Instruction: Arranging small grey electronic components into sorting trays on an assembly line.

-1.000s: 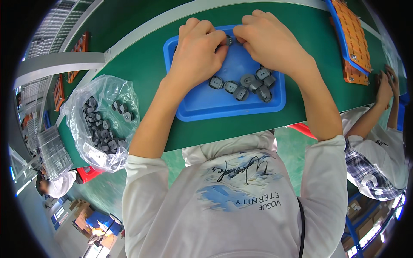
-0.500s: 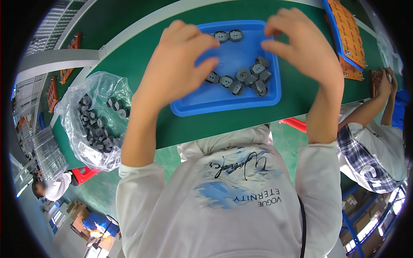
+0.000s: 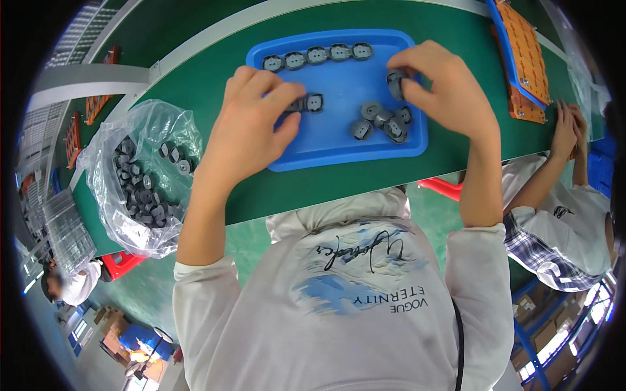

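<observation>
Right hand [image 3: 447, 94]: thumb and forefinger pinch one dark grey part [image 3: 395, 85], tipped on its side, long axis running roughly away from the body, just inside the tray's right wall. Left hand [image 3: 251, 124]: fingers [image 3: 282, 95] curl around a half-covered part [image 3: 297, 105]; gripped or only touched, cannot tell. Fully visible neighbour part [image 3: 315, 102] sits right beside it, the pair running left to right.

Key relation: the pinched part is well to the right of that pair and slightly farther from the body, its axis turned across the pair's line; right hand is the nearer one. Pair lies off the left fingertips, toward the tray middle.

Beyond: row of five parts [image 3: 317, 55] along the tray's far side, faces up, near-touching. Loose heap of parts [image 3: 396, 129] by the near right corner, jumbled, below the right hand.

Parts look like hard moulded plastic, matt, rounded-oval, small dark holes in the faces. Blue tray [image 3: 345, 160]: smooth plastic, rounded corners, raised rim, on a flat green desk [image 3: 280, 189]. Left: clear crinkled bag [image 3: 176, 119] with more grey pieces. Far right: studded orange panel [image 3: 525, 55], co-worker's hands [image 3: 566, 130].
</observation>
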{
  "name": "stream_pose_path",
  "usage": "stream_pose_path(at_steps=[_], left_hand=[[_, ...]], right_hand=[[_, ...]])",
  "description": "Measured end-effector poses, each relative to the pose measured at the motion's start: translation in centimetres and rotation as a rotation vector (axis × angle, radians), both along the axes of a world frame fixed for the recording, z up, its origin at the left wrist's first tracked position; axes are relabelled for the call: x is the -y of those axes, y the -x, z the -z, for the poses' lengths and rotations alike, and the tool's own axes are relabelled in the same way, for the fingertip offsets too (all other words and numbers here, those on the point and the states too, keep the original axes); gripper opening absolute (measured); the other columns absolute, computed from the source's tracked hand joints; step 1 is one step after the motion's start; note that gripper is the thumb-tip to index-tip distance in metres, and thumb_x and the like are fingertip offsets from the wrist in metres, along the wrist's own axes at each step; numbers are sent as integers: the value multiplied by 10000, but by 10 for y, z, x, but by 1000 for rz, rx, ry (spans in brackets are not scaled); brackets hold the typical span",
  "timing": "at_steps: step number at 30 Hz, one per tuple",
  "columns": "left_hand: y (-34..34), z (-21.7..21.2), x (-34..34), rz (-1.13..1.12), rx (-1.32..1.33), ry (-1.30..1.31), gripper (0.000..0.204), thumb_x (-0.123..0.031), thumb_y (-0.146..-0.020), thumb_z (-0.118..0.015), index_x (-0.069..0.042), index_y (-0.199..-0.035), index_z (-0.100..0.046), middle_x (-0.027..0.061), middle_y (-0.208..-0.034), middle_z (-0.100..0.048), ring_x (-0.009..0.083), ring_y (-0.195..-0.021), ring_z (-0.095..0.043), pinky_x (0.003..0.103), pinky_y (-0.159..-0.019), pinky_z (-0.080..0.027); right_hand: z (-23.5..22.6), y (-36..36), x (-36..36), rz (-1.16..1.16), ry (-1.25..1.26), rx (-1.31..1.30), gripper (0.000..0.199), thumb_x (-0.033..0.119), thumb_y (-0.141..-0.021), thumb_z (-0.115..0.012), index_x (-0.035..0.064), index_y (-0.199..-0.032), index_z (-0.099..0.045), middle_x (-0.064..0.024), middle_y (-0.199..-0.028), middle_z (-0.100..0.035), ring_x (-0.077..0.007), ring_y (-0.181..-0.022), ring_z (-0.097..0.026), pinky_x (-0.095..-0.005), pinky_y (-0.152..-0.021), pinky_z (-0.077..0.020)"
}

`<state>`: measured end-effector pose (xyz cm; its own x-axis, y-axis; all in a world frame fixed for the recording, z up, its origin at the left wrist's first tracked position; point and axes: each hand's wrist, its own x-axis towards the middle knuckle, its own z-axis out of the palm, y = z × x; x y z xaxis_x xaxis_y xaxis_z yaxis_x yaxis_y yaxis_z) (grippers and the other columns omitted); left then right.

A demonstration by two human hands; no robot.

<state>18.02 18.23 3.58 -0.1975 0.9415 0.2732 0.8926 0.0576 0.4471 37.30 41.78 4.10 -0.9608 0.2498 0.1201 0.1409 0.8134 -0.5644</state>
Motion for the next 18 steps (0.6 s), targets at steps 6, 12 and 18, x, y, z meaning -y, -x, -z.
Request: stream_pose_path(at_steps=[6, 12, 18], left_hand=[[-13, 13, 1, 38, -143, 14, 217, -50, -696, -690, -63, -912, -684, 82, -887, -571, 290, -936, -525, 402, -849, -449], [-13, 21, 0, 66, -76, 7, 179, -75, -706, -690, -64, -884, -670, 81, -865, -561, 291, -935, -515, 411, -842, -446], [-17, 23, 1, 54, -79, -3, 182, -81, -726, -696, -70, -906, -680, 84, -869, -564, 298, -932, -510, 412, -849, -444]], right_hand=[[20, 16, 30, -142, -112, -188, 181, 96, -860, -683, 29, -1027, -692, -99, -931, -649, -277, -806, -613, -379, -726, -513], [0, 17, 37, 30, 176, 26, 147, 65, -885, -698, 36, -1026, -670, -88, -909, -647, -207, -755, -620, -321, -704, -503], [2, 11, 11, 60, -35, -172, 146, 46, -861, -719, 37, -1005, -692, -72, -916, -668, -202, -791, -643, -305, -740, -518]])
